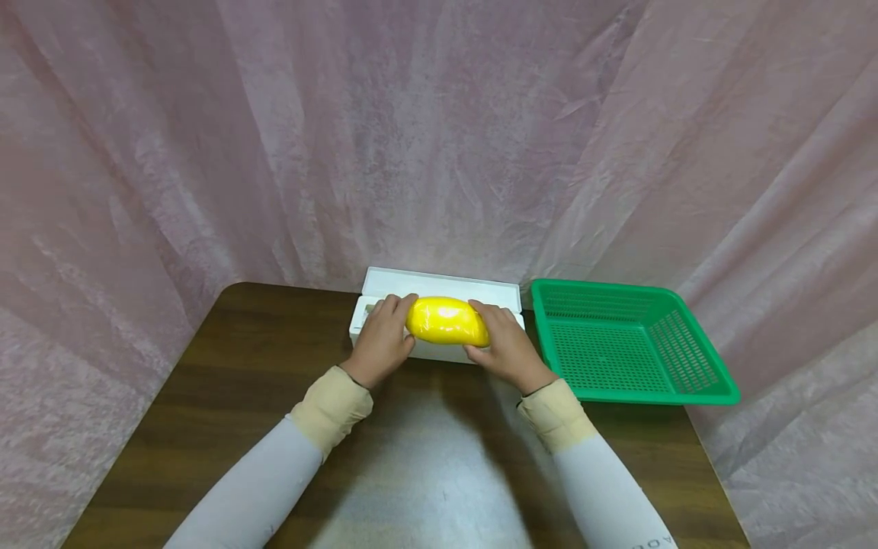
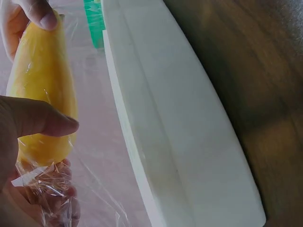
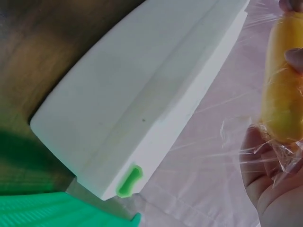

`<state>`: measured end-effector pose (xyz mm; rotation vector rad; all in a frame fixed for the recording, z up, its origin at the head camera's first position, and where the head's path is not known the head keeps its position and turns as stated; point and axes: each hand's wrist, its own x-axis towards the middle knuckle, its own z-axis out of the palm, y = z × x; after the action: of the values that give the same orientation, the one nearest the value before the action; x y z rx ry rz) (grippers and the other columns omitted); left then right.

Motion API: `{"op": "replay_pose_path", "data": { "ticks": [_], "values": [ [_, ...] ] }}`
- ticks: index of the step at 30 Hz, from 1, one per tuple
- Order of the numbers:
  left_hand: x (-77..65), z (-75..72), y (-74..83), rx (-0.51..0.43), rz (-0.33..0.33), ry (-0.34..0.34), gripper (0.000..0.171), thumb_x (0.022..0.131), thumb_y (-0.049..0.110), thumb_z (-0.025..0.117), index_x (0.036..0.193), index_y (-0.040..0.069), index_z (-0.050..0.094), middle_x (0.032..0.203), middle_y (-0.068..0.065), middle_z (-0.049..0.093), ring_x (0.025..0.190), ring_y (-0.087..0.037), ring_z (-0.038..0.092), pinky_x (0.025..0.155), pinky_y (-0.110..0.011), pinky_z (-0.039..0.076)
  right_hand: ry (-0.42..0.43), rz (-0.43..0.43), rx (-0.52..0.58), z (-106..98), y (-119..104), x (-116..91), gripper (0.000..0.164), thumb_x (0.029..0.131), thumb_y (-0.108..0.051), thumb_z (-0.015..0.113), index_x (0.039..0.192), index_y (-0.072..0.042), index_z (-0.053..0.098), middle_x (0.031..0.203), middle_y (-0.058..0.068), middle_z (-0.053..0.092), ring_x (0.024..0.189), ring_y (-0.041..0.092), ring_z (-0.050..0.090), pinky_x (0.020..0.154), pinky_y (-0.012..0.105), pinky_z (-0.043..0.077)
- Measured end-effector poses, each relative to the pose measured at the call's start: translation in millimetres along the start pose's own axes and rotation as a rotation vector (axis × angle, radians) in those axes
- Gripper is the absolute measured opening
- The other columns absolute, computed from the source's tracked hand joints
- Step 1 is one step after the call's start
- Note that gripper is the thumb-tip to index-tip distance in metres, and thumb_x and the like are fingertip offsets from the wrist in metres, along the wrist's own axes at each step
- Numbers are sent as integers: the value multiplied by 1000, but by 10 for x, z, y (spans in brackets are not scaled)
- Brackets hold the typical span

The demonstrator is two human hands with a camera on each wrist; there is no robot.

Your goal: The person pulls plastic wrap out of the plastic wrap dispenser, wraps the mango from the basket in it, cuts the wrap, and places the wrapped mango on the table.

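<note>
A yellow oblong fruit (image 1: pixel 447 320), its exact kind unclear, is held up level between both hands, glossy under clear cling film. My left hand (image 1: pixel 382 343) grips one end with thumb and fingers. Around the opposite end curls my right hand (image 1: pixel 506 347). Crumpled cling film (image 2: pixel 54 191) bunches at the fruit's end in the left wrist view. In the right wrist view, stretched film runs between the fruit and a long white dispenser box (image 3: pixel 113 99). The box's white lid (image 1: pixel 446 287) stands raised behind the hands, which partly hide the box.
A green plastic basket (image 1: pixel 634 398) with perforated sides stands right of the dispenser. One end of the dispenser carries a small green piece (image 3: pixel 129 181). Below lies a dark wooden table (image 1: pixel 226 381), with a pink curtain (image 1: pixel 439 137) hanging behind it.
</note>
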<state>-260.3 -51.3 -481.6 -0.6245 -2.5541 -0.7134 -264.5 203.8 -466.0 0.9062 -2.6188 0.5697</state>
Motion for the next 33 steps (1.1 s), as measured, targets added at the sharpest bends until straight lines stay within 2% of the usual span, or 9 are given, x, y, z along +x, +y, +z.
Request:
{"op": "replay_pose_path", "data": {
  "ticks": [9, 18, 25, 33],
  "values": [
    [72, -48, 6, 19, -3, 9, 70, 69, 4, 72, 133, 8, 45, 100, -9, 50, 82, -23, 43, 66, -36, 37, -7, 1, -7, -79, 4, 67, 73, 78, -30, 73, 139, -9, 39, 125, 8, 51, 101, 25, 45, 87, 38, 41],
    [139, -102, 1, 31, -4, 3, 71, 70, 5, 74, 134, 9, 45, 101, -9, 50, 84, -24, 44, 69, -37, 38, 4, 0, 17, -134, -12, 131, 73, 78, -27, 74, 140, -10, 38, 126, 11, 46, 106, 24, 45, 89, 37, 42],
    [180, -151, 17, 26, -12, 8, 70, 70, 5, 73, 134, 9, 46, 98, -9, 49, 81, -22, 43, 68, -37, 38, 13, 23, 31, -185, -37, 167, 74, 78, -25, 75, 141, -11, 38, 119, 13, 44, 98, 22, 49, 84, 34, 47],
    [223, -211, 24, 48, -12, 15, 73, 69, 8, 74, 136, 10, 45, 100, -9, 51, 83, -24, 46, 69, -38, 40, 27, -4, 26, -250, -56, 203, 76, 78, -23, 76, 142, -8, 37, 121, 14, 43, 101, 24, 49, 84, 36, 47]
  ]
}}
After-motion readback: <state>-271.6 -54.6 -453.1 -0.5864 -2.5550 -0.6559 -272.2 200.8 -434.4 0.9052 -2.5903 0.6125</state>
